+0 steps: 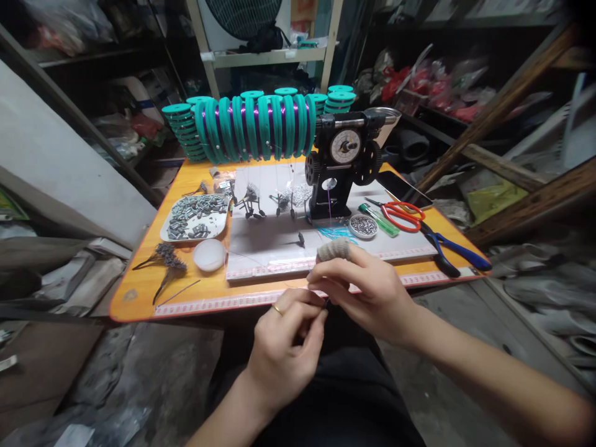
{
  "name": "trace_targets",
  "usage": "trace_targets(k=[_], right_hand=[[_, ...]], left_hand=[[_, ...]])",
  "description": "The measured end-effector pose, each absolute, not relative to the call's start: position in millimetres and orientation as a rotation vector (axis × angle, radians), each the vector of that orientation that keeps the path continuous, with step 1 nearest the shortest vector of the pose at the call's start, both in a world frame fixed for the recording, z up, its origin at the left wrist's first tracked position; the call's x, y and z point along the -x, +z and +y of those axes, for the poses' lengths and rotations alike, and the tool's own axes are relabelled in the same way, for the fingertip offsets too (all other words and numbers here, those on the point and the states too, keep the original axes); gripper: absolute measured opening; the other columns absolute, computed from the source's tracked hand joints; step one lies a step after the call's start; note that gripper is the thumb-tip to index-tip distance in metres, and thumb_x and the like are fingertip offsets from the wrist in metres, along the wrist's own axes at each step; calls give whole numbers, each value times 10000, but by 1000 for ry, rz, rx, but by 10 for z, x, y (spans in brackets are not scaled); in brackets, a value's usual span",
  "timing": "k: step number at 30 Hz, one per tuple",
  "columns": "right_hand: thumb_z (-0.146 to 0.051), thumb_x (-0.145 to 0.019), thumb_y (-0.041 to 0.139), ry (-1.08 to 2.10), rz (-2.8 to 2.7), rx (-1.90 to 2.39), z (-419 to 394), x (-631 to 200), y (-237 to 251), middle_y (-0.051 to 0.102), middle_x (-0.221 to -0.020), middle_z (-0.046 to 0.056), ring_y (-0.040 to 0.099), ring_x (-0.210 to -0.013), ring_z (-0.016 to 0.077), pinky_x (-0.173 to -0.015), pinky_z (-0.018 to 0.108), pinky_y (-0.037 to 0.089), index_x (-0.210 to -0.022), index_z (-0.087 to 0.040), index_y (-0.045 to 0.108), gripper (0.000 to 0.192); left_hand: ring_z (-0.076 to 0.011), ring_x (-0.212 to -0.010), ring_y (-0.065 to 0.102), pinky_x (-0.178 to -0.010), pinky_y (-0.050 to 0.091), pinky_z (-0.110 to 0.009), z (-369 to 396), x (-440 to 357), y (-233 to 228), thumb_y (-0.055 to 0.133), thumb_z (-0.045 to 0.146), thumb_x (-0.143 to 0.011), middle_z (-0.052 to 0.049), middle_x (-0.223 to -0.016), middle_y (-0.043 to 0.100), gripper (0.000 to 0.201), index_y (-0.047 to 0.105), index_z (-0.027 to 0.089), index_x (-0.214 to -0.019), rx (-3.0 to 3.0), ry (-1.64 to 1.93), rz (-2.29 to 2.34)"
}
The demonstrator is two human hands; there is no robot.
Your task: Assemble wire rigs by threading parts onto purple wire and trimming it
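Just in front of the table edge, my left hand (pixel 289 340) is closed, thumb and index finger pinched together, a ring on one finger. Whatever lies in that pinch is too small and dark to name. Close above and touching it, my right hand (pixel 365 288) is also pinched, with a grey wrap (pixel 333 249) around one finger; what it grips is hidden. Beyond the hands, a small dark piece (pixel 301 239) hangs or lies over the white board (pixel 265 248). Fine threads run down from a row of teal spools (pixel 255 127) to dark weights (pixel 251 208).
A black winding machine (pixel 331 167) with a dial stands behind the board. To the right are a dish of small metal pieces (pixel 363 226), red-handled scissors (pixel 400 214) and blue pliers (pixel 459 251). A tray of grey parts (pixel 216 231) and a white cup (pixel 208 255) sit left.
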State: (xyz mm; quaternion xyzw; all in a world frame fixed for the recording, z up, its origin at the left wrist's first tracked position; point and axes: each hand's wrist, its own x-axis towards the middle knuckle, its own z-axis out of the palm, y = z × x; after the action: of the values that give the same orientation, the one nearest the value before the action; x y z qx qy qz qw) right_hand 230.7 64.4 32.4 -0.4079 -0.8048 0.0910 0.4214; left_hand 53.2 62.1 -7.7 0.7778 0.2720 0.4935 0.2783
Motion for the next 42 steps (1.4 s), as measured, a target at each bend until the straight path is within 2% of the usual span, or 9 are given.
trace_targets(k=[5,11,18,21,25,31,35,39,42], right_hand=[[-79,-864,555,450,-2261,786,554,-2413,408,637,-917,36,616,-784,135,-694,236,526,-981,-191,581,163],[-209,-865,654,492,-2189,884,540,-2410,402,679,-781,32,639,-687,131,-616,214,528,-832,-180,625,52],[-209,-942,573,438,-2047,925,557,-2349,429,604,-797,18,585,-687,111,-610,216,502,-914,-174,666,104],[-137,-946,533,296,-2026,973,615,-2296,416,571,-803,49,558,-725,126,-634,242,488,-878,-154,687,170],[-103,-914,585,242,-2002,1063,657,-2241,348,563,-783,41,554,-683,110,-614,227,477,-889,-147,694,121],[-83,-856,641,105,-1778,1114,476,-2250,194,636,-891,69,632,-827,154,-711,258,530,-961,-154,662,128],[-201,-831,700,661,-1722,1307,331,-2229,64,618,-728,17,589,-598,115,-519,220,483,-895,-183,723,70],[-200,-817,723,957,-1538,1268,272,-2170,-28,706,-752,28,649,-630,125,-571,220,521,-860,-162,729,57],[-159,-876,653,717,-1683,1216,237,-2188,-34,680,-701,20,631,-636,118,-601,219,504,-845,-159,717,71]], left_hand=[[-50,-612,505,-551,414,-158,599,-552,34,719,230,-808,-16,-786,595,208,611,124,-665,-917,932,671],[-35,-564,425,-530,362,-144,602,-586,64,757,218,-760,13,-659,494,185,636,98,-686,-538,763,553],[-116,-812,575,-719,506,-221,576,-572,-59,651,90,-825,-44,-897,533,87,619,143,-765,-1707,1272,798],[-151,-871,623,-781,546,-251,574,-565,-137,627,-38,-791,-82,-947,593,216,630,119,-939,-2354,1551,751],[-205,-903,661,-783,571,-295,592,-553,-174,625,-74,-767,-143,-1000,666,289,614,72,-1015,-2578,1529,574],[-108,-767,631,-673,522,-198,495,-588,-174,631,100,-853,-38,-898,644,90,623,163,-790,-1453,1310,883],[-12,-550,461,-540,418,-149,423,-672,-198,732,230,-805,-5,-868,601,200,603,128,-692,-741,1155,811],[-29,-601,490,-567,412,-155,401,-724,-208,780,242,-757,-9,-861,586,221,618,119,-671,-602,1111,778],[-16,-576,466,-584,415,-167,409,-704,-226,745,231,-796,-1,-878,561,200,615,128,-684,-665,1104,754]])
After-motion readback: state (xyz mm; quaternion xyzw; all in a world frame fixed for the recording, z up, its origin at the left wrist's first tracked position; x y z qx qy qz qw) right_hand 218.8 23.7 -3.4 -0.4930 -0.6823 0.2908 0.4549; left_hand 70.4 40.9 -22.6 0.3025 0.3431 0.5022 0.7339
